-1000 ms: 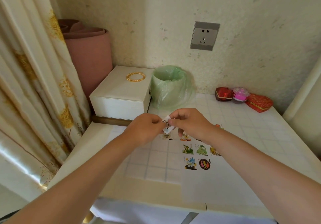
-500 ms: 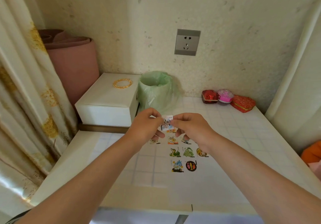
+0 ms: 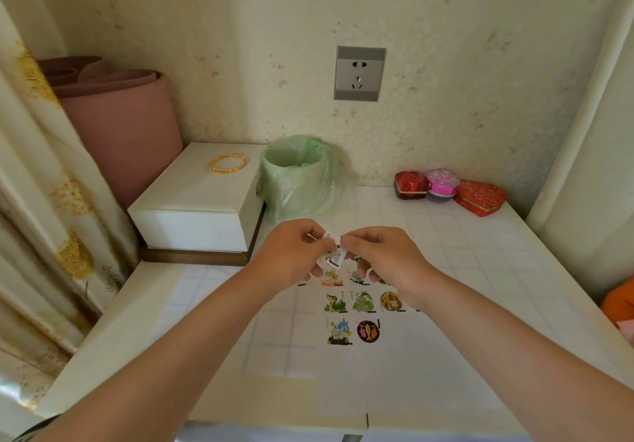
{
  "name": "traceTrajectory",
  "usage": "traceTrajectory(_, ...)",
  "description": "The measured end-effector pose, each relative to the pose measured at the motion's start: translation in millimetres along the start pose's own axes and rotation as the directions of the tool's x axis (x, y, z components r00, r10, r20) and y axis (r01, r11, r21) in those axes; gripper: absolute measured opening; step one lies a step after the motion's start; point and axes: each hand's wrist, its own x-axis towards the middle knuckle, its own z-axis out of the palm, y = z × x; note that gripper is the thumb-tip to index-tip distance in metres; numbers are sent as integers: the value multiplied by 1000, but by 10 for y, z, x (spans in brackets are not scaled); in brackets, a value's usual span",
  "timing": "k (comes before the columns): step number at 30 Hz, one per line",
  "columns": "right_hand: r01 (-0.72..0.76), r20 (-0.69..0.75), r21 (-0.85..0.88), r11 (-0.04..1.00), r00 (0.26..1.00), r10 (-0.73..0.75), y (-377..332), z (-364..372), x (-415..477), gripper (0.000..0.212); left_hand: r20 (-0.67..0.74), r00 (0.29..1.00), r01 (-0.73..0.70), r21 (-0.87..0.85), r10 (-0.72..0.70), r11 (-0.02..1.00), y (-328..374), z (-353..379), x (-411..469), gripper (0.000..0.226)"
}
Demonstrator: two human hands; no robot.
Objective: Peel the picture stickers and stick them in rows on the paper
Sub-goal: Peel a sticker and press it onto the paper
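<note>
Peeling step: left hand (image 3: 291, 253) and right hand (image 3: 380, 256) pinch one sticker (image 3: 332, 257) above the paper (image 3: 411, 356); next, likely, extending its unfinished nearest row (image 3: 367, 331).

- A white box (image 3: 192, 208) sits at the table's back left, with a gold bangle (image 3: 228, 163) lying on its lid.
- A small bin lined with a green bag (image 3: 298, 174) stands just beside the box.
- A grey wall socket (image 3: 359, 73) is above the bin.
- A rolled pink mat (image 3: 120, 125) stands behind the box, next to a floral curtain (image 3: 41, 201).
- A red box (image 3: 410, 185), a pink round box (image 3: 442, 181) and a red heart-shaped box (image 3: 480, 198) line the back right.
</note>
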Motion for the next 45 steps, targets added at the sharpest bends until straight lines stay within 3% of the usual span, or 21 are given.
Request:
traceTrajectory(6, 17, 0, -53, 998, 1000, -17, 68, -100, 37, 12, 15, 1000, -24, 65, 23, 998, -33, 89, 69, 14)
traceTrajectory(9, 85, 9, -206, 975, 996, -85, 103, -117, 41, 12, 64, 995, -94, 265, 80, 960, -102, 130, 84, 10)
traceTrajectory(11, 144, 35, -313, 939, 990, -140, 135, -108, 46, 13, 63, 994, -108, 298, 93, 949, -130, 169, 78, 9)
traceTrajectory(14, 169, 25, -316, 934, 985, -169, 151, -110, 57, 11, 38, 993, -119, 261, 112, 958, -143, 208, 96, 11)
traceTrajectory(17, 141, 9, -184, 973, 990, -141, 126, -128, 49, 9, -30, 998, -51, 79, 54, 996, -106, 210, 107, 11)
traceTrajectory(21, 199, 7, -227, 953, 979, -203, 150, -134, 48, 6, -38, 999, 23, -103, -27, 994, -83, 242, 75, 10)
traceTrajectory(30, 231, -65, -321, 918, 962, -265, 206, -104, 36, 12, -51, 988, -138, 166, 149, 976, -151, 257, 79, 11)
traceTrajectory(37, 378, -79, -506, 775, 875, -478, 219, -74, -42, 9, -59, 993, -104, 53, 107, 993, -146, 273, 87, 9)
traceTrajectory(39, 384, -57, -458, 802, 887, -458, 187, -60, -62, 8, -57, 993, -99, 21, 100, 995, -127, 231, 97, 7)
traceTrajectory(42, 256, -62, -183, 949, 961, -271, 89, -67, -68, 13, -30, 993, -113, -52, 112, 992, -80, 159, 97, 5)
traceTrajectory(45, 118, -4, 66, 991, 993, -118, 8, -92, -82, 16, 20, 989, -140, -113, 143, 984, -27, 116, 81, 4)
